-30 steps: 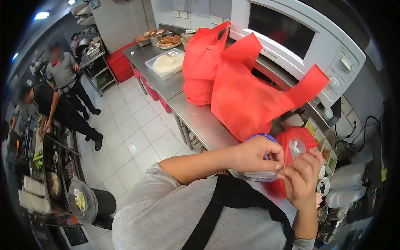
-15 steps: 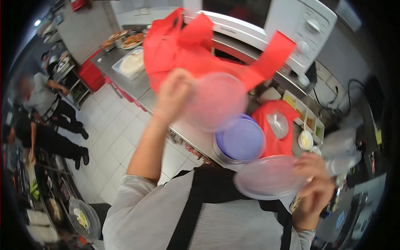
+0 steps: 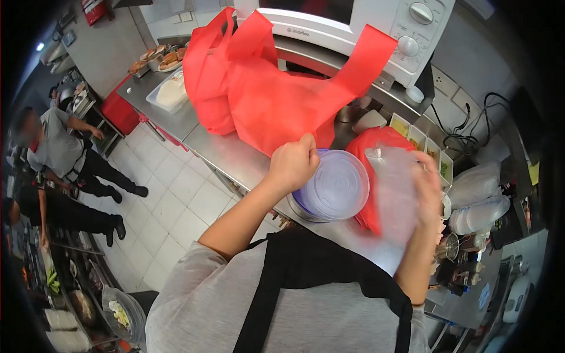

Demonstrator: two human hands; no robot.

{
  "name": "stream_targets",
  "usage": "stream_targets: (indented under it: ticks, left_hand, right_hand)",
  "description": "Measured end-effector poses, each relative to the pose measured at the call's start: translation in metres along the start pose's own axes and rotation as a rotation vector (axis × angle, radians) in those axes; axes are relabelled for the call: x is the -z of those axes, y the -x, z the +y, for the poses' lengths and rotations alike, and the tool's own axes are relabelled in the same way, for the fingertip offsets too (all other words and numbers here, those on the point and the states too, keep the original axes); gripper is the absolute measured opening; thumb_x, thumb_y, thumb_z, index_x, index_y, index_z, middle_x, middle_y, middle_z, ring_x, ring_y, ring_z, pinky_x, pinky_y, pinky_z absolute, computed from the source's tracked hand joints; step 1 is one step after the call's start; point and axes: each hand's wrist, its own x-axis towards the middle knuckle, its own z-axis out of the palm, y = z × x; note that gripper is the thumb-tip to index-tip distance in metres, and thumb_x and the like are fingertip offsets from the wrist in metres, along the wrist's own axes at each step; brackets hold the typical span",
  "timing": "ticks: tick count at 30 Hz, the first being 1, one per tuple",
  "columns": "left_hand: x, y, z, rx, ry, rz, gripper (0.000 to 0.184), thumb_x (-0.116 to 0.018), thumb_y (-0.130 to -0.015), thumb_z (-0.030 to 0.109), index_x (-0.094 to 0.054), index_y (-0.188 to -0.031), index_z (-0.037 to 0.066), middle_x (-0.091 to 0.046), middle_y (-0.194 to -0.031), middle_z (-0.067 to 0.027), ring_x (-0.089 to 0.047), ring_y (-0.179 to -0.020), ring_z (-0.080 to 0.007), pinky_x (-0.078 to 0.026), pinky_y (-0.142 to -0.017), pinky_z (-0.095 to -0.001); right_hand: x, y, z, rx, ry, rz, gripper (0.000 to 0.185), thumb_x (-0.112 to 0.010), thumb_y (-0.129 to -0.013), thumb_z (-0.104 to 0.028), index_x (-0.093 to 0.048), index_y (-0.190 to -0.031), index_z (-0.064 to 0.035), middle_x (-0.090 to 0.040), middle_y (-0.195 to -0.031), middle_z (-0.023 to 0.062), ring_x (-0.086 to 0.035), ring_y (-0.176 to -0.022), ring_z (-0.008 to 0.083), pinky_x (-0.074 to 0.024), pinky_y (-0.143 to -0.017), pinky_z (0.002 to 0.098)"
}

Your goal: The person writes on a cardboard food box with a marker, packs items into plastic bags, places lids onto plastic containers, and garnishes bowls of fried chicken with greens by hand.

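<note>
My left hand (image 3: pixel 296 163) is closed on the edge of a clear round lid (image 3: pixel 338 185), which lies over a blue-rimmed round container (image 3: pixel 303 209) on the steel counter. At the right, my right hand (image 3: pixel 428 188) is blurred by motion, its fingers on a second clear lid (image 3: pixel 397 194), also smeared and tilted. Behind this second lid sits a small red bag (image 3: pixel 368 216), partly covered. A large red bag (image 3: pixel 276 103) with raised handles stands on the counter just beyond my left hand.
A white microwave (image 3: pixel 318 34) is at the back. Food trays (image 3: pixel 432 147) and stacked plastic containers (image 3: pixel 479 215) line the right. A tub of white food (image 3: pixel 172 93) rests on the far counter (image 3: pixel 132 94). Two people (image 3: pixel 59 147) stand at the left; a bin (image 3: pixel 123 317) is lower left.
My hands held two separated lids half a second ago. The left one has come down over the blue-rimmed container; the right one has risen in front of the small red bag. The view has shifted.
</note>
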Motion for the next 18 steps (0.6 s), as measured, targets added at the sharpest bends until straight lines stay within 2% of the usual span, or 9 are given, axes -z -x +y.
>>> stream_targets:
  ticks: [2,4,7,8,10,11,12,16,18]
  left_hand:
    - [-0.006,0.002,-0.005,0.002,-0.085,-0.022,0.007,-0.055,-0.081,0.010,-0.055,-0.084,0.004,-0.059,-0.073,-0.0213,-0.059,-0.068,-0.0359,-0.046,-0.060,-0.0430]
    - [-0.015,0.004,-0.020,-0.047,-0.003,0.079,0.014,-0.058,-0.080,0.014,-0.055,-0.087,0.003,-0.060,-0.075,-0.0187,-0.060,-0.069,-0.0332,-0.046,-0.061,-0.0406]
    - [-0.009,0.014,-0.036,-0.031,0.259,0.121,0.027,-0.062,-0.078,0.021,-0.057,-0.098,0.003,-0.061,-0.086,-0.0164,-0.060,-0.080,-0.0311,-0.046,-0.070,-0.0385]
    - [-0.004,0.019,-0.040,-0.012,0.372,0.124,0.032,-0.063,-0.078,0.023,-0.057,-0.102,0.003,-0.062,-0.091,-0.0159,-0.059,-0.085,-0.0307,-0.045,-0.074,-0.0381]
    - [0.012,0.037,-0.033,-0.230,0.267,0.192,0.041,-0.065,-0.077,0.028,-0.056,-0.109,0.004,-0.058,-0.102,-0.0162,-0.055,-0.094,-0.0321,-0.043,-0.083,-0.0396]
    - [0.016,0.047,-0.028,-0.338,0.213,0.225,0.046,-0.065,-0.077,0.030,-0.055,-0.113,0.004,-0.057,-0.107,-0.0164,-0.053,-0.099,-0.0328,-0.041,-0.088,-0.0404]
    - [0.014,0.054,-0.026,-0.375,0.233,0.126,0.053,-0.066,-0.077,0.033,-0.052,-0.120,0.006,-0.052,-0.118,-0.0160,-0.045,-0.111,-0.0367,-0.035,-0.096,-0.0450]
    - [-0.018,0.070,-0.027,-0.337,0.140,0.065,0.055,-0.065,-0.077,0.033,-0.050,-0.121,0.004,-0.046,-0.124,-0.0177,-0.041,-0.116,-0.0375,-0.031,-0.100,-0.0456]
    - [-0.020,0.072,-0.029,-0.214,0.262,0.179,0.055,-0.066,-0.078,0.029,-0.047,-0.123,0.004,-0.044,-0.125,-0.0177,-0.041,-0.116,-0.0371,-0.029,-0.101,-0.0449]
  right_hand:
    - [-0.036,-0.011,0.021,-0.069,0.126,-0.192,0.025,-0.061,-0.085,-0.011,-0.056,-0.109,-0.0057,-0.060,-0.087,-0.0011,-0.053,-0.076,0.0055,-0.0431,-0.074,0.0210]
    - [-0.059,-0.018,0.054,-0.089,0.509,-0.202,0.022,-0.061,-0.085,-0.010,-0.058,-0.106,-0.0052,-0.059,-0.092,0.0032,-0.054,-0.083,0.0097,-0.0432,-0.077,0.0253]
    - [-0.063,-0.015,0.067,0.404,0.903,-0.086,0.020,-0.059,-0.086,-0.011,-0.059,-0.105,-0.0044,-0.057,-0.097,0.0078,-0.054,-0.093,0.0161,-0.0428,-0.082,0.0305]
    - [-0.061,-0.014,0.067,0.413,0.920,-0.044,0.021,-0.059,-0.085,-0.010,-0.059,-0.105,-0.0046,-0.057,-0.099,0.0091,-0.054,-0.096,0.0188,-0.0425,-0.084,0.0322]
    - [-0.053,-0.003,0.064,0.434,0.955,0.035,0.023,-0.059,-0.084,-0.010,-0.059,-0.106,-0.0049,-0.056,-0.103,0.0116,-0.053,-0.101,0.0241,-0.0418,-0.087,0.0357]
    - [-0.051,0.000,0.070,0.342,0.834,0.027,0.023,-0.059,-0.084,-0.010,-0.059,-0.107,-0.0049,-0.056,-0.104,0.0118,-0.053,-0.102,0.0252,-0.0413,-0.088,0.0360]
    - [-0.049,0.004,0.081,0.250,0.714,0.018,0.024,-0.059,-0.084,-0.010,-0.059,-0.107,-0.0050,-0.056,-0.105,0.0120,-0.052,-0.103,0.0264,-0.0408,-0.089,0.0363]
    - [-0.056,0.011,0.094,-0.059,0.371,0.010,0.026,-0.060,-0.084,-0.012,-0.058,-0.108,-0.0046,-0.055,-0.112,0.0132,-0.051,-0.106,0.0283,-0.0389,-0.093,0.0376]
    - [-0.064,0.013,0.086,0.165,0.669,0.017,0.030,-0.061,-0.084,-0.015,-0.056,-0.112,-0.0042,-0.054,-0.114,0.0129,-0.051,-0.106,0.0261,-0.0403,-0.092,0.0365]
